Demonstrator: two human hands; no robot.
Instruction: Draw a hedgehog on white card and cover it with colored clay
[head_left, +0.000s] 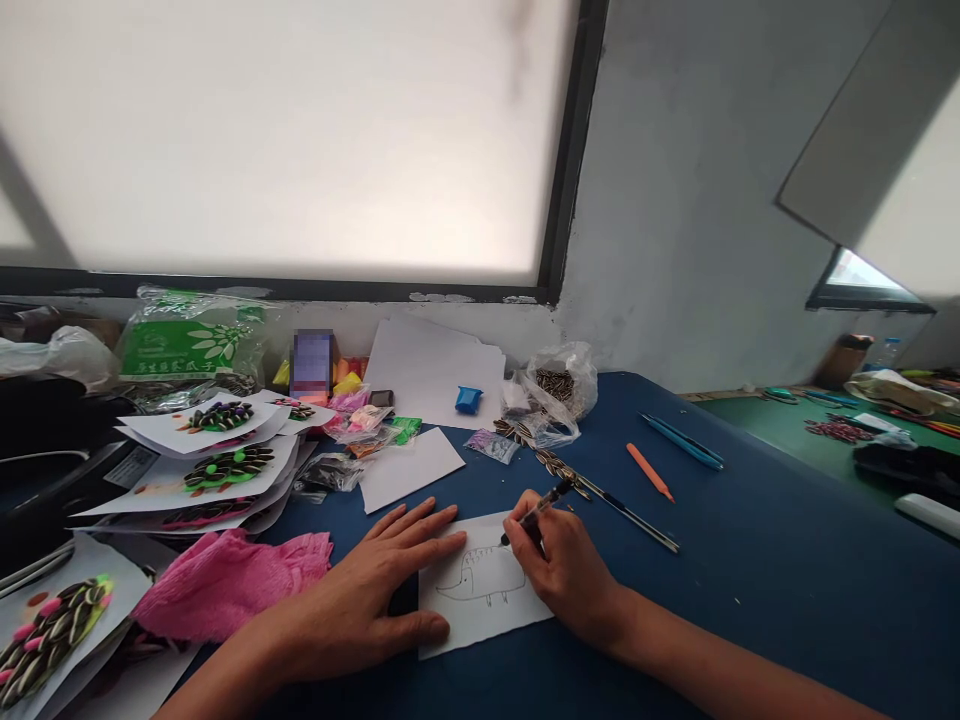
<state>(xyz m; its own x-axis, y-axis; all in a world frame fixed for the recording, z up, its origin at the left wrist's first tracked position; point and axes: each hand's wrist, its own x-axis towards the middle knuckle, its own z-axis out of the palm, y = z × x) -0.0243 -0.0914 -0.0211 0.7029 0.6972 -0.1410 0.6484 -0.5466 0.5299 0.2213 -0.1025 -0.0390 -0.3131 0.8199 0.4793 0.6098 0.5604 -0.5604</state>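
Note:
A small white sheet of paper (480, 628) lies on the blue table, with a line drawing of a hedgehog-like animal on it. The drawing has a pointed snout, an eye, short legs and small marks along its back. My right hand (574, 565) grips a black pen (541, 508), its tip at the paper near the animal's back. Spread over the paper's left edge, my left hand (375, 590) rests with fingers apart and nothing in it. Part of the drawing's right end is hidden behind my right hand.
Left of my hands are a pink cloth (240, 580) and stacked sheets with sunflower-seed pictures (225, 465). Behind lie blank paper (412, 468), a blue packet (469, 400) and a bag of seeds (562, 385). An orange marker (650, 472), blue tweezers (682, 442) and a metal tool (630, 515) lie right.

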